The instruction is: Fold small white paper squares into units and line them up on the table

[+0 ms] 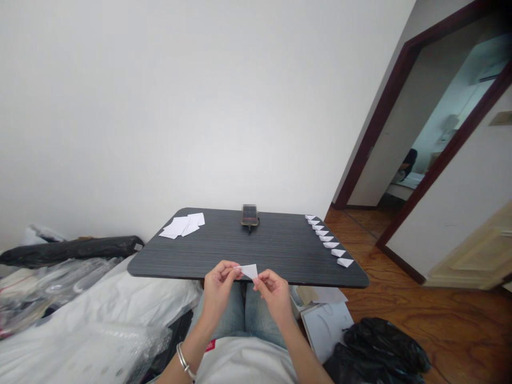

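Note:
A small folded white paper triangle [249, 270] is held between both my hands just in front of the near edge of the dark table [248, 250]. My left hand [219, 288] pinches its left side, fingers closed. My right hand [272, 293] pinches its right corner, fingers closed as well. A silver bracelet is on my left wrist.
Loose white paper sheets [182, 225] lie at the table's far left. A row of several folded paper pieces [328, 240] runs along the right edge. A phone [249, 215] stands at the far middle. Plastic bags lie left, black bag [380, 349] and papers on the floor right.

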